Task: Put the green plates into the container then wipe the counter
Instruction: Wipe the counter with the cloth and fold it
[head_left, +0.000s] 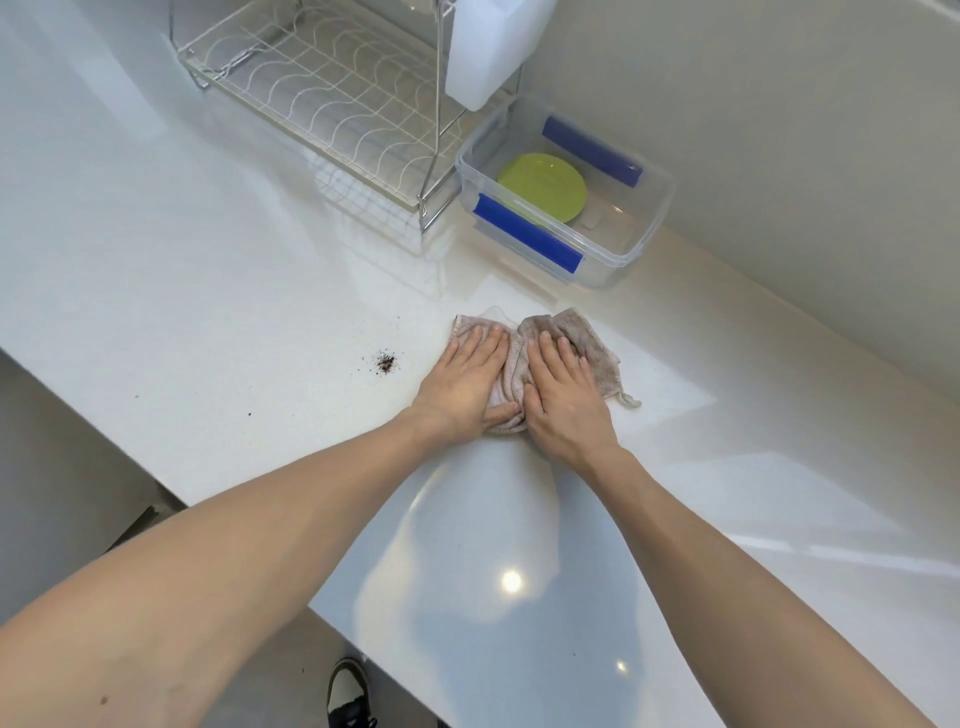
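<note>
Readable text: none anywhere in this view.
Container (644, 228): blue clips on clear walls, no wording to make out.
White jug (488, 47): plain side, no label showing.
Dish rack (322, 88): bare wire, no tag.
Cloth (587, 348): no print or brand visible.

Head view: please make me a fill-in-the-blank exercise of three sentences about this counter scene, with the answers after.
1. Both hands, left and right, press flat on the ____.
2. The green plates lie inside the clear ____.
3. A small pile of dark crumbs lies on the counter, on the ____ side of the hands.

Missing words: cloth; container; left
</note>
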